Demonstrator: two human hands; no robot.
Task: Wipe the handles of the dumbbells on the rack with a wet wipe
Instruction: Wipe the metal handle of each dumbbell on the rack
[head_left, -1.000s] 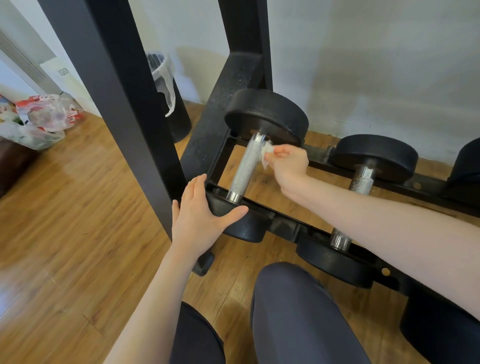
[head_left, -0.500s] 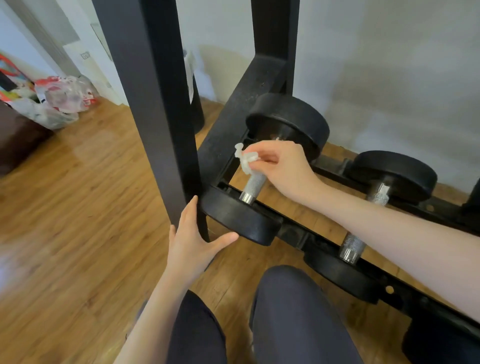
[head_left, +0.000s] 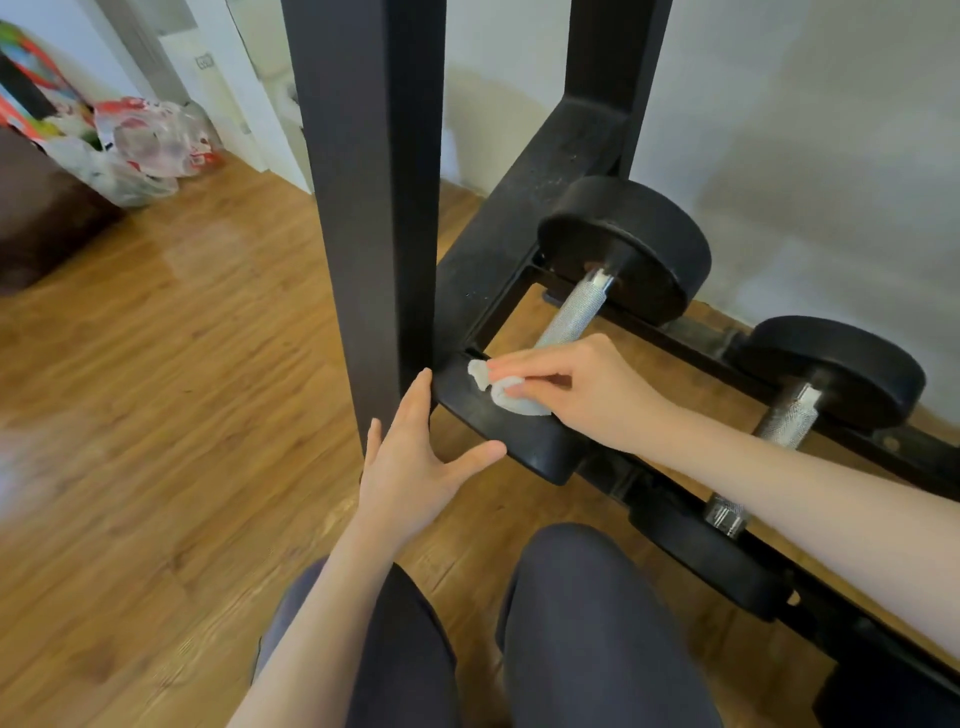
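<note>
Wood floor (head_left: 156, 415), rack (head_left: 363, 208) by wall.
My right hand (head_left: 587, 395) pinches the wipe (head_left: 506, 395) at the first handle (head_left: 569, 319)'s near end; left hand (head_left: 415, 467) spread; second handle (head_left: 784, 421) seemingly left.

Wooden floor (head_left: 156, 415), pale wall (head_left: 805, 130).
</note>
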